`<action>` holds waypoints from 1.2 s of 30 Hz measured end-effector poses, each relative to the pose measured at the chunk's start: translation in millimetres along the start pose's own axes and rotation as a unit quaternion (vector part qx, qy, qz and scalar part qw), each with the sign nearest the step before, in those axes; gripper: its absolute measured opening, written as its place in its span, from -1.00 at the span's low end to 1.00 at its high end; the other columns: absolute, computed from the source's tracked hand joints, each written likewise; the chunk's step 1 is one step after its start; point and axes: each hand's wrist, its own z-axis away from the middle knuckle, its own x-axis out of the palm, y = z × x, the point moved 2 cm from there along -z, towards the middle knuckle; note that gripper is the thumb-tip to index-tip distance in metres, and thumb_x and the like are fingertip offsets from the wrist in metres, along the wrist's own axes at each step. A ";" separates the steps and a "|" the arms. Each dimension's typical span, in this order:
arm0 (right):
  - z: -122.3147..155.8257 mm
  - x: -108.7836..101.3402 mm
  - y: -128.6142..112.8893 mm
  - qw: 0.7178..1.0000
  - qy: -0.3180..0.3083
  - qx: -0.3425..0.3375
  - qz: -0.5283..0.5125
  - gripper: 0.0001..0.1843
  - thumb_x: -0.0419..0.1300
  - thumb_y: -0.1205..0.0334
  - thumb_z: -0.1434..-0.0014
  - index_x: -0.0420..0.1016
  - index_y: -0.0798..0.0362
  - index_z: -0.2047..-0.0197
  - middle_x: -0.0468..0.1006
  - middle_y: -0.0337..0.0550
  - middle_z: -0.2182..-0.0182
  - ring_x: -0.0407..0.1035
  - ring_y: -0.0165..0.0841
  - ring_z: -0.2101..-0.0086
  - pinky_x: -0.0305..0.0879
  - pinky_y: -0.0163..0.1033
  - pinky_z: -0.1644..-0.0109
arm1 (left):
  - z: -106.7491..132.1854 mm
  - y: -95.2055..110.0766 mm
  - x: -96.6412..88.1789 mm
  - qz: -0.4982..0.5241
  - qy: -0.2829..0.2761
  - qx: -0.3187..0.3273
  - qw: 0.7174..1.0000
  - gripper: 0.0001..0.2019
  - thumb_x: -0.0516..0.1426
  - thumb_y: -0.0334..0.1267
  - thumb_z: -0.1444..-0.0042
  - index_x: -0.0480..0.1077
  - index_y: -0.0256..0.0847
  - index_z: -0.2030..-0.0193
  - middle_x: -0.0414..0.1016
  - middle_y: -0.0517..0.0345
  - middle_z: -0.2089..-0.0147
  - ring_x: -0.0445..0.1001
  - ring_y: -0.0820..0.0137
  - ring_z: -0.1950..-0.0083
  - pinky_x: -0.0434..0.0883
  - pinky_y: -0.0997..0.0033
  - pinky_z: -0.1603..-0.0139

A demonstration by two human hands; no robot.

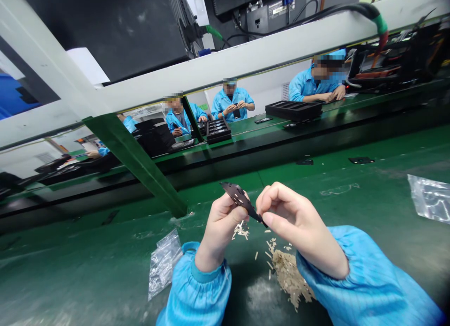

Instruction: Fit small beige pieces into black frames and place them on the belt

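Note:
My left hand (221,220) grips a thin black plastic part (236,194) with cut-outs, holding it tilted above the green bench. At the part's lower right end, my right hand (288,213) has its thumb and forefinger pinched together. Whether a small piece sits between those fingertips is too fine to make out. Below my right hand lies a heap of small tan strips (290,274), partly covered by my right sleeve. More loose pale strips (241,230) are scattered under the black part.
Clear plastic bags lie at left (163,260) and far right (431,197). Small black parts (361,160) rest at the bench's back. A green post (137,162) rises left of my hands. Across the line, people in blue (234,101) work beside black trays (293,109).

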 end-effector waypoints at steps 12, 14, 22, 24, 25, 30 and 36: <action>3.1 0.2 3.8 0.997 -0.044 0.003 -0.056 -0.80 0.07 0.21 -0.24 0.24 0.03 0.42 0.23 -0.29 0.46 0.14 -0.46 0.44 0.14 -0.34 0.38 | 2.5 12.9 16.0 0.093 0.039 -0.121 0.988 -0.74 0.29 -0.10 0.11 0.45 -0.27 0.41 0.27 0.25 0.54 0.10 0.62 0.61 0.07 0.58 0.64; 3.5 0.6 3.3 0.998 -0.038 -0.021 -0.036 -0.80 0.04 0.22 -0.26 0.22 0.02 0.41 0.22 -0.29 0.45 0.13 -0.45 0.43 0.14 -0.34 0.37 | 4.0 14.7 18.6 0.106 0.048 -0.143 0.983 -0.74 0.28 -0.12 0.11 0.46 -0.28 0.39 0.28 0.25 0.53 0.07 0.65 0.63 0.06 0.59 0.65; 3.9 4.4 2.2 0.996 -0.045 -0.077 -0.009 -0.79 -0.05 0.19 -0.32 0.16 0.00 0.38 0.18 -0.29 0.45 0.12 -0.43 0.45 0.16 -0.32 0.39 | 7.5 15.6 24.9 0.135 0.047 -0.197 0.970 -0.72 0.28 -0.12 0.11 0.43 -0.35 0.41 0.25 0.26 0.58 0.03 0.72 0.68 -0.05 0.62 0.66; 4.6 4.1 2.3 0.996 -0.046 -0.079 -0.007 -0.79 -0.06 0.18 -0.32 0.15 0.00 0.37 0.18 -0.28 0.45 0.12 -0.42 0.45 0.17 -0.31 0.40 | 8.0 14.8 25.6 0.145 0.049 -0.205 0.967 -0.72 0.28 -0.13 0.10 0.43 -0.36 0.40 0.24 0.27 0.59 0.03 0.72 0.69 -0.08 0.61 0.66; 4.9 3.8 2.7 0.996 -0.044 -0.080 -0.003 -0.79 -0.06 0.18 -0.32 0.15 0.00 0.37 0.18 -0.27 0.44 0.13 -0.42 0.45 0.17 -0.30 0.40 | 8.3 14.5 26.1 0.150 0.050 -0.207 0.965 -0.72 0.27 -0.13 0.10 0.43 -0.36 0.39 0.24 0.27 0.60 0.02 0.72 0.69 -0.09 0.61 0.66; 5.0 2.7 6.1 0.995 -0.033 -0.091 0.016 -0.81 -0.07 0.20 -0.33 0.14 0.00 0.35 0.17 -0.26 0.43 0.14 -0.42 0.44 0.17 -0.30 0.40 | 10.2 14.3 30.5 0.168 0.056 -0.217 0.960 -0.74 0.26 -0.15 0.06 0.42 -0.35 0.38 0.21 0.29 0.62 0.01 0.73 0.69 -0.11 0.61 0.65; 3.0 2.4 8.5 0.994 -0.025 -0.103 0.024 -0.82 -0.09 0.19 -0.34 0.13 -0.01 0.33 0.18 -0.26 0.41 0.15 -0.42 0.42 0.18 -0.30 0.37 | 14.2 13.4 35.6 0.203 0.055 -0.211 0.955 -0.81 0.21 -0.21 -0.04 0.41 -0.34 0.34 0.20 0.32 0.62 0.04 0.74 0.67 -0.03 0.62 0.58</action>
